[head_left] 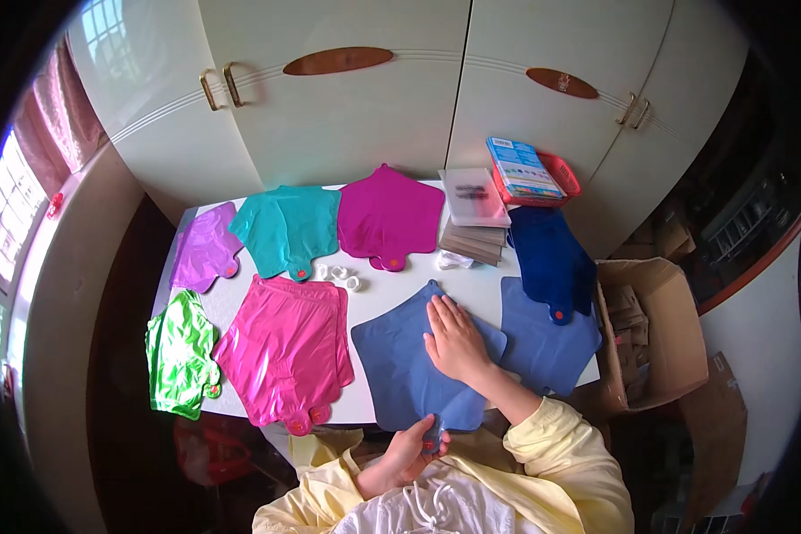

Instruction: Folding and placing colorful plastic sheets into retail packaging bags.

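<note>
A flat slate-blue foil balloon (409, 360) was held at the near edge of a white table (472, 285), between a pink foil balloon (285, 347) and a second slate-blue one (543, 338). The right hand (456, 338) was laid flat on it, fingers spread, while its neck at the table's edge was pinched by the left hand (409, 449). Teal (289, 227), magenta (390, 214), purple (203, 249), green (180, 356) and dark blue (550, 258) balloons were spread around. A cardboard box (659, 338) was seen to the right.
</note>
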### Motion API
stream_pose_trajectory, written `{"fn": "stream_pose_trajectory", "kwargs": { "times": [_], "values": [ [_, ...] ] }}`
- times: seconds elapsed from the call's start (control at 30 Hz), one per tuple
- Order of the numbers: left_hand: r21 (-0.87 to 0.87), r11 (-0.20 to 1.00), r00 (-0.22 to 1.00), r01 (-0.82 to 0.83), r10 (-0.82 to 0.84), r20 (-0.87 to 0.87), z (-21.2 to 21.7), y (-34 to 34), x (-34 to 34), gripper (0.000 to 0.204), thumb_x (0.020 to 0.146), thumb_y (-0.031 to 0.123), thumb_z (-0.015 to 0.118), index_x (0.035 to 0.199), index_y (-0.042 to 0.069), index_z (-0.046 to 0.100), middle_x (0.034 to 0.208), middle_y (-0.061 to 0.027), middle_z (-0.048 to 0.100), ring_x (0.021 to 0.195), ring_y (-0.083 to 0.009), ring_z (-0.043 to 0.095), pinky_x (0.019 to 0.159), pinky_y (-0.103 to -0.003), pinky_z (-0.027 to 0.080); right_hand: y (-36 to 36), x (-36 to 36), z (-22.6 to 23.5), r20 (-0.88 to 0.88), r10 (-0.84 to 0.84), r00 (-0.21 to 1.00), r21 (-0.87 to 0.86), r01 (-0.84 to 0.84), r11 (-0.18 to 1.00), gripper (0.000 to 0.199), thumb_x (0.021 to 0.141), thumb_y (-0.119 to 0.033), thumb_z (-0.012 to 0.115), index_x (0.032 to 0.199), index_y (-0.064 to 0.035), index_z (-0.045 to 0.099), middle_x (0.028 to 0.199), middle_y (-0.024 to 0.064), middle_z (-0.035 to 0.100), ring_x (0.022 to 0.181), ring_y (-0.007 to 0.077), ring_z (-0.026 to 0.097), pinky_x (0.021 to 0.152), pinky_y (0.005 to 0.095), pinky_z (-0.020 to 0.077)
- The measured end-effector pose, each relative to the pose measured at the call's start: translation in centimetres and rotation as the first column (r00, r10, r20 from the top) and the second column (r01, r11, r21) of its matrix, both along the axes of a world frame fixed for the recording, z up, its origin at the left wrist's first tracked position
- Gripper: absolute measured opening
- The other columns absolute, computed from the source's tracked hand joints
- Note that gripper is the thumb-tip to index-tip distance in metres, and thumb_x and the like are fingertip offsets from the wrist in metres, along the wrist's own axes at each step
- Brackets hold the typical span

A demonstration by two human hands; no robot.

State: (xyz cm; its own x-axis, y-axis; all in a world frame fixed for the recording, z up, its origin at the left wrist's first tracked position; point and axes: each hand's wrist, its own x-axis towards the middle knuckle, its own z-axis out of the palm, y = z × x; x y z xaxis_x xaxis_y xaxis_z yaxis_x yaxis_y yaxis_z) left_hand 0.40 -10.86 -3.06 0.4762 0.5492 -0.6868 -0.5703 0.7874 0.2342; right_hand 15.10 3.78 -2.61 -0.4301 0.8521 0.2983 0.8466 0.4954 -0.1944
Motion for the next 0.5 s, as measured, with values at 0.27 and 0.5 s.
{"fn": "stream_pose_trajectory", "kwargs": {
  "times": [0.27,0.5],
  "values": [
    [-0.027,1.0,1.0,-0.01,0.01,-0.004,-0.1,0.1,-0.1,0.021,0.097,0.022,0.048,0.095,0.002,0.053,0.08,-0.0128,0.061,0.068,-0.0207,0.057,0.065,-0.033,0.049,2.8,-1.3,-0.6,-0.174,0.09,0.981,0.042,-0.084,0.996,0.042,0.086,-0.015,0.054,0.121,0.0067,0.049,0.127,0.0234,0.047,0.123,0.0378,0.042,0.105,0.0446,0.0346],
    [-0.032,0.999,1.0,-0.003,0.003,0.004,-0.2,0.1,-0.2,0.021,0.097,0.02,0.047,0.095,0.0,0.051,0.079,-0.0139,0.06,0.068,-0.0214,0.056,0.063,-0.032,0.049,3.1,-1.6,1.0,-0.11,0.002,0.994,0.078,0.007,0.997,0.037,0.084,-0.014,0.057,0.121,-0.0062,0.055,0.125,0.0164,0.048,0.11,0.0324,0.049,0.093,0.0456,0.0408]
  ]
}}
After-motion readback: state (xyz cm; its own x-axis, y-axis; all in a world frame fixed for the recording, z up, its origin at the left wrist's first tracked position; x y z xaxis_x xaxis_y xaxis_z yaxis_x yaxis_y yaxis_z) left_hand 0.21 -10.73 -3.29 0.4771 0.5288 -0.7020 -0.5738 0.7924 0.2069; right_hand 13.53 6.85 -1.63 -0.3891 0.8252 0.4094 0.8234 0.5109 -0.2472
